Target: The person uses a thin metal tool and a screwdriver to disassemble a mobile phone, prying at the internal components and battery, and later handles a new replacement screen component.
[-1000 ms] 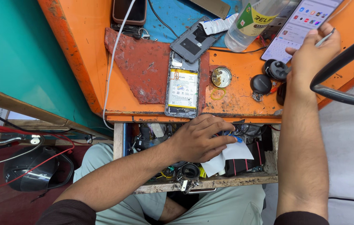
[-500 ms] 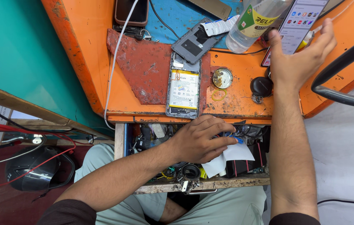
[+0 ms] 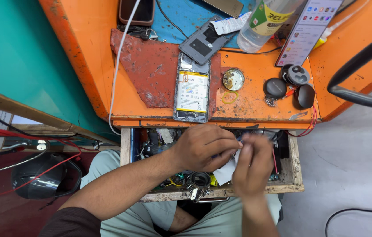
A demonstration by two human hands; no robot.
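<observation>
While both hands (image 3: 227,156) meet over the open drawer (image 3: 293,175), a green-labelled bottle (image 3: 262,22) stands behind.

A lit phone screen (image 3: 309,30) leans at the top right of the orange bench, showing rows of small coloured icons on white. Just left of it a clear plastic bottle (image 3: 265,24) carries a green and yellow label (image 3: 270,17). At the bench's front edge lies an opened phone (image 3: 191,90); its battery label (image 3: 191,91) is a white rectangle with a yellow band on top. A dark phone screen (image 3: 137,11) lies at the top edge.
</observation>
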